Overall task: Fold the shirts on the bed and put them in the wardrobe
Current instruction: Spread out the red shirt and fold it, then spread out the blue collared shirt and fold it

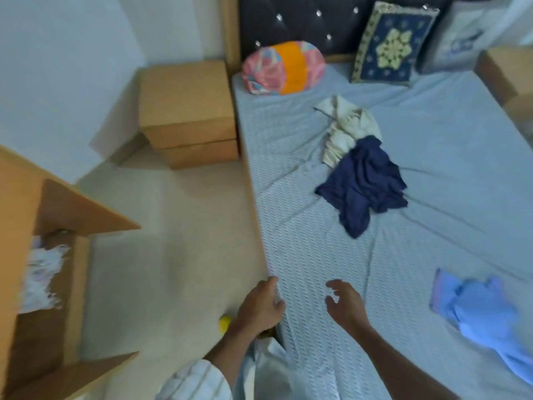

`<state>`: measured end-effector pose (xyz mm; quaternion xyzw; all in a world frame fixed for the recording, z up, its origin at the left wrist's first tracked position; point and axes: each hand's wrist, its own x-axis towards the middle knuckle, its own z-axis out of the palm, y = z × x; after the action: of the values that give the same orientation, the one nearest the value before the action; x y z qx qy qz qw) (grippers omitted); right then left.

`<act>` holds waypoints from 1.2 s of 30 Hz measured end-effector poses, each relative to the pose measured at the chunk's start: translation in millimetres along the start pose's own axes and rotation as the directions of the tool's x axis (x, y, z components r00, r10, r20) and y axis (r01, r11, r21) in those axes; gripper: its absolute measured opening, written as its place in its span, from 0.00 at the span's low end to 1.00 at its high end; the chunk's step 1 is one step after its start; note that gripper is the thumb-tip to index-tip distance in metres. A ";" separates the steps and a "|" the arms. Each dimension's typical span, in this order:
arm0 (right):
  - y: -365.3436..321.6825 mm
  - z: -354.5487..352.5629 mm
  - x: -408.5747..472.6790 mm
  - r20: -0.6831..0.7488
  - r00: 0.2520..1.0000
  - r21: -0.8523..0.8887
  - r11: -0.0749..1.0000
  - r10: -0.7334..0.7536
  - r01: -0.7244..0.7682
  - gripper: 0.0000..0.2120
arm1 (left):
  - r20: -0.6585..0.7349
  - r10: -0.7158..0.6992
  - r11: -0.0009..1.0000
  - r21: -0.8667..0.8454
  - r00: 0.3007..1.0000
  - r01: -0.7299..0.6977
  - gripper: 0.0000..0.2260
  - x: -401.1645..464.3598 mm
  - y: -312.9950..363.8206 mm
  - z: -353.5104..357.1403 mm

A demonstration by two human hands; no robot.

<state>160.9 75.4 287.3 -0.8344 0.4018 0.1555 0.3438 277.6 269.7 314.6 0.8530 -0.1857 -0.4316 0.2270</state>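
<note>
Three crumpled shirts lie on the bed (pixel 302 255): a cream shirt (pixel 344 128) toward the headboard, a navy shirt (pixel 363 183) overlapping its lower end, and a light blue shirt (pixel 484 316) at the right near edge. My left hand (pixel 261 306) hovers at the bed's left edge, fingers loosely curled and holding nothing. My right hand (pixel 344 303) hangs over the sheet with its fingers spread and empty, well short of the navy shirt. The wooden wardrobe (pixel 57 209) stands open at the left, with white patterned cloth (pixel 43 275) on a shelf.
A wooden bedside table (pixel 187 111) stands by the headboard. A pink and orange bolster (pixel 284 67), a dark blue patterned cushion (pixel 392 44) and a grey pillow (pixel 461 39) line the headboard. A small yellow object (pixel 225 323) lies on the pale floor near my left wrist.
</note>
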 end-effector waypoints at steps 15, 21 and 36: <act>274.4 108.4 89.1 0.065 0.954 -0.404 0.882 0.293 -0.244 0.49 | 0.297 0.297 0.859 0.331 0.907 -0.390 0.34 175.3 -49.3 269.9; 312.4 152.3 115.7 0.049 0.969 -0.410 0.890 0.241 -0.200 0.58 | 0.182 0.364 0.727 0.558 0.914 -0.400 0.31 207.8 -56.5 331.3; 351.4 135.5 112.8 0.069 0.996 -0.434 0.898 -0.048 0.074 0.52 | 0.055 0.024 0.709 0.703 0.998 -0.056 0.45 188.4 11.1 383.1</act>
<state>-39.1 -48.4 -27.8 -0.8976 0.3205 0.2542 0.1645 67.0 77.0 -3.0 0.8617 -0.3591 -0.3412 -0.1099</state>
